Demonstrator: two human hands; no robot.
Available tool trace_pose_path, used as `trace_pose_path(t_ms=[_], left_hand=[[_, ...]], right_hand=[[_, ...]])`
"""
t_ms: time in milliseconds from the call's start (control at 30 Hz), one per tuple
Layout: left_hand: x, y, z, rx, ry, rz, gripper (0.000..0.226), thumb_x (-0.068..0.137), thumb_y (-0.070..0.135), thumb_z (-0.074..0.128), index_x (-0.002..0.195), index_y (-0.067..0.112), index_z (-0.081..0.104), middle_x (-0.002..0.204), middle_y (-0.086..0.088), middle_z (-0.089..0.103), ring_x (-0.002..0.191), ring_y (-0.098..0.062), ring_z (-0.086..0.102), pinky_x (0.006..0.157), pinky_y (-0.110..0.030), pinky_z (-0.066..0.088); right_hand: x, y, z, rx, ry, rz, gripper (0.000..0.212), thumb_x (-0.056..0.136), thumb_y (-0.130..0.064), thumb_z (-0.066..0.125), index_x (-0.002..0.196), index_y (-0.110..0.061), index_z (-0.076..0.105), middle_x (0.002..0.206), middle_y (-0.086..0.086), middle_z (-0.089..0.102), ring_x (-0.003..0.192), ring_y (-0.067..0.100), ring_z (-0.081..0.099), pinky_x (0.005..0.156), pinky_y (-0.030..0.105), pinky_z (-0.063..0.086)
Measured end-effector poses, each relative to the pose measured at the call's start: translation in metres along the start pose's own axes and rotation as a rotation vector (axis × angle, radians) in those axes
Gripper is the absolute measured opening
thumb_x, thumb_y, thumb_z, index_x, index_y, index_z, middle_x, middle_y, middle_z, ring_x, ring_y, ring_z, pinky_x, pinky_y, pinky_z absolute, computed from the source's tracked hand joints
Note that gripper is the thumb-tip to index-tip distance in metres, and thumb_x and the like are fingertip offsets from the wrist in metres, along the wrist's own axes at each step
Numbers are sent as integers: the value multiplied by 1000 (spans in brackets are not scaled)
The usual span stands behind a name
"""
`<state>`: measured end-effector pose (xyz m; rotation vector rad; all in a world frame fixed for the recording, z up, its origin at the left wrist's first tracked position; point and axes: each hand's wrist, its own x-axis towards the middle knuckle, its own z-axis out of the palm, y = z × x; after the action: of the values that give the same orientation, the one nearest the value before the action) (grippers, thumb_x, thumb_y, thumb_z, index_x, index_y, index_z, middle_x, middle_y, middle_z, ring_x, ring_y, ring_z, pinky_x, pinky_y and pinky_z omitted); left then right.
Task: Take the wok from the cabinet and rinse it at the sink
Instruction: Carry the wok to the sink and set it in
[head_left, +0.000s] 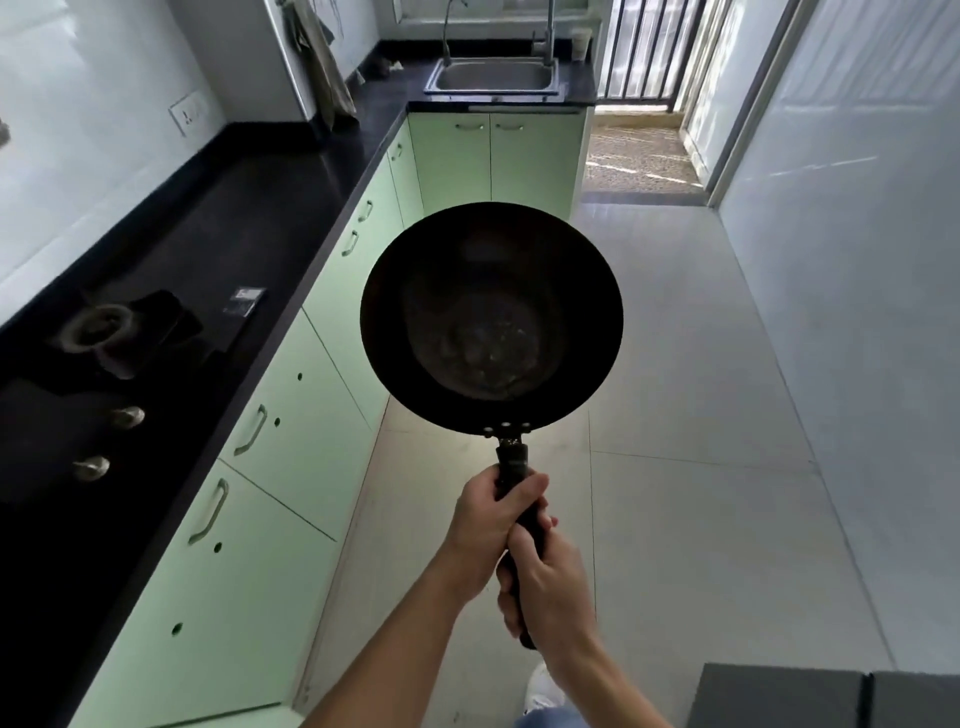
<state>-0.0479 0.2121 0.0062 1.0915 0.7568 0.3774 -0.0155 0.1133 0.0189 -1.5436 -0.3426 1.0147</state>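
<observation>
A black wok (491, 317) with a long dark handle is held out level in front of me, above the pale floor, its worn inside facing up. My left hand (485, 525) grips the handle nearer the bowl. My right hand (545, 587) grips it just behind, closer to me. The steel sink (493, 77) with its tap (548, 36) sits in the black counter at the far end of the kitchen, well beyond the wok. The light green cabinets (291, 415) run along my left, all doors shut.
A black counter (249, 208) on the left holds a gas hob (104, 332) with two knobs. A cloth (322, 67) hangs by the far wall. A balcony door with bars (649, 52) stands right of the sink. A grey block (826, 696) is at bottom right.
</observation>
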Motion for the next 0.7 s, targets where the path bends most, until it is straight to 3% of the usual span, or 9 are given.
trace_pose_path(t_ms=[333, 600, 700], left_hand=[[114, 49, 0, -122, 4, -45, 27, 82, 23, 70, 95, 2, 58, 72, -6, 63, 70, -25, 65, 97, -56, 50], [233, 93, -33, -148, 5, -9, 27, 83, 22, 71, 93, 1, 56, 69, -9, 60, 66, -23, 64, 80, -39, 58], [289, 124, -55, -140, -19, -11, 26, 84, 23, 70, 90, 2, 57, 69, -9, 61, 68, -24, 64, 81, -40, 58]], right_hand=[[116, -49, -13, -2, -121, -30, 28, 106, -15, 44, 86, 3, 50, 49, 6, 47, 33, 19, 39, 32, 26, 33], [238, -97, 17, -22, -128, -29, 27, 105, -15, 47, 81, -3, 50, 47, 2, 47, 31, 16, 37, 30, 24, 33], [293, -122, 40, -31, -98, -37, 27, 105, -15, 47, 81, -3, 50, 48, 4, 46, 32, 19, 37, 32, 27, 31]])
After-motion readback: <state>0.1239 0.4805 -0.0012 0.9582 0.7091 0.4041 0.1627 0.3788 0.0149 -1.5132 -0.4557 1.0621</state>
